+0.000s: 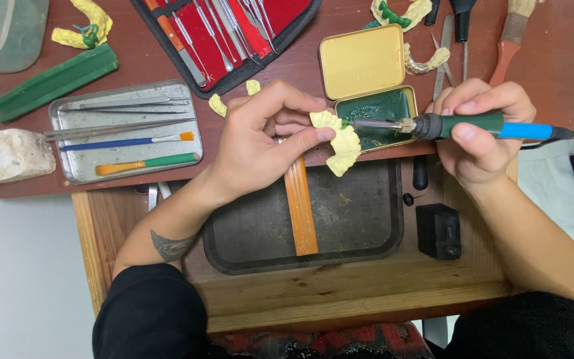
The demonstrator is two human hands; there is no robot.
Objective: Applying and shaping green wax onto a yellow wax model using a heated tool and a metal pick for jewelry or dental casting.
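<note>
My left hand (260, 136) pinches a yellow dental cast (341, 143) between thumb and fingers, above the wooden bench pin (300, 209). In my right hand (479, 126) is a green and blue electric wax pen (479, 126); its metal tip touches the cast's upper edge, where a bit of green wax sits. Just behind the tip lies an open yellow tin (367, 63) holding dark green wax (380, 110).
A metal tray (68, 169) with probes and brushes sits at left, beside a green wax bar (54, 83) and a white stone block (8, 156). A red instrument case (234, 33) lies at the back. More yellow casts (88, 26) are scattered. A dark tray (360, 219) and black box (438, 231) sit in the drawer.
</note>
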